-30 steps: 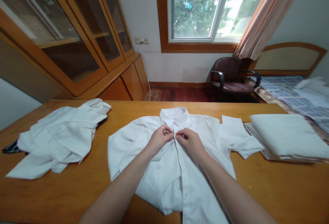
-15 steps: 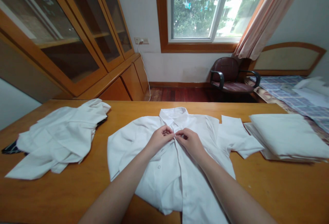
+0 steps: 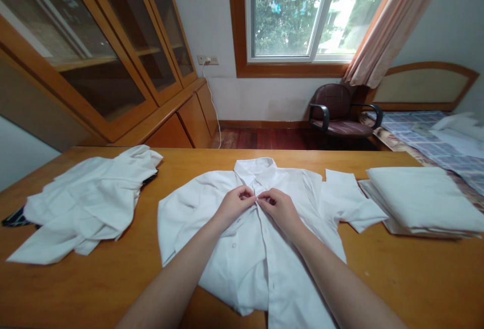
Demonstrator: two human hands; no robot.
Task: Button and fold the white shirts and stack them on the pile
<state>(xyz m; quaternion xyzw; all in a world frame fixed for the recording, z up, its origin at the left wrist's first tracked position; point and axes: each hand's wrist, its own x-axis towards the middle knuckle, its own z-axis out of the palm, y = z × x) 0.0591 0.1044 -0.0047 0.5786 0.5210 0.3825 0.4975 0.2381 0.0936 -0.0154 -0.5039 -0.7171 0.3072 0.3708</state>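
A white short-sleeved shirt (image 3: pixel 242 273) lies front up on the wooden table, its collar (image 3: pixel 256 170) at the far side. Both hands meet at its front opening, just below the collar. My left hand (image 3: pixel 237 203) pinches the fabric edge between thumb and fingers. Touching it fingertip to fingertip, my right hand (image 3: pixel 279 207) is closed on the other side of the placket. Whatever small part sits between the fingertips is hidden. Lower down, the front hangs unfastened, and a button (image 3: pixel 234 245) shows on the left panel.
A rumpled pile of white clothes (image 3: pixel 91 198) lies on the table (image 3: pixel 408 278) at left. Folded white garments (image 3: pixel 423 198) are stacked at right, close to the shirt's sleeve. Beyond the table stand a glass-door cabinet (image 3: pixel 151 107), an armchair (image 3: pixel 336 110) and a bed (image 3: pixel 423 127).
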